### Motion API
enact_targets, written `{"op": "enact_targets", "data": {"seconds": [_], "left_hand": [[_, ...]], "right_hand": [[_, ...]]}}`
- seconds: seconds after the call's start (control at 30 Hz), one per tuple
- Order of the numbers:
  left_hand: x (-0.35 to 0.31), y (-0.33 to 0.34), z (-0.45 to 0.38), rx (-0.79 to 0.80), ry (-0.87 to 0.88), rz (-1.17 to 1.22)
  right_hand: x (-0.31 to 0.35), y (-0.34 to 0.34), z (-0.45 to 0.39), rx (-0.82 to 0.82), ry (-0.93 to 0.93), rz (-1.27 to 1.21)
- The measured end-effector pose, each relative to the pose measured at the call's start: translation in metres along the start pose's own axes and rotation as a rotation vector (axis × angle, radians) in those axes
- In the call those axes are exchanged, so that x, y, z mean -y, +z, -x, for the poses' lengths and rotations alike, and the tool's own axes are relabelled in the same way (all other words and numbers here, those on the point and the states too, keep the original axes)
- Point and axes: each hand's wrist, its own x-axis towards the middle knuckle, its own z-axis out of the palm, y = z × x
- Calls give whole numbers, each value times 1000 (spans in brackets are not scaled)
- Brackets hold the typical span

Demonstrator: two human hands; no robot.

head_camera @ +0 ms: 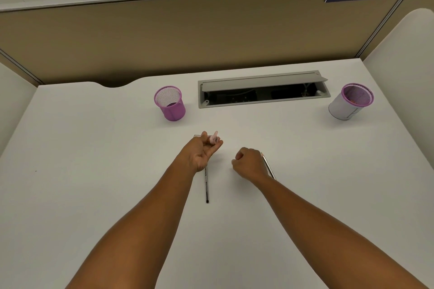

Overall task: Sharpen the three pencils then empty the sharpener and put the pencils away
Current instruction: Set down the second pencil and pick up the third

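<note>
The left hand (200,151) was held palm-up above the white worktop (94,159), its fingers curled and pinching a small pink sharpener (214,139) at the fingertips. Something thin and grey showed just past the far side of that hand, too blurred to tell what it was. A dark pencil (206,185) lay flat on the worktop on the near side of the left hand, its far end hidden under the hand and its near end pointing back toward the person.

The right hand (250,163) hovered just beside the left, closed into a loose fist with the knuckles up. A second pencil (269,166) lay along its outer side, partly hidden by the hand and wrist; whether the fingers gripped it or merely covered it could not be told.

Beyond the left hand stood a purple mesh cup (170,103), upright. Well off to the far right of the right hand stood a second mesh cup (350,102) with a purple rim and a pale wrap round its side. Between the two cups, past both hands, an open cable hatch (263,89) was set into the worktop.
</note>
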Motion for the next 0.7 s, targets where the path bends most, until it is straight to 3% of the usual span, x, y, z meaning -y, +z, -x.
{"op": "enact_targets", "data": {"seconds": [0.7], "left_hand": [[-18,-25,3,-13,-20,72]], "right_hand": [[47,61,32,202,25,68]]}}
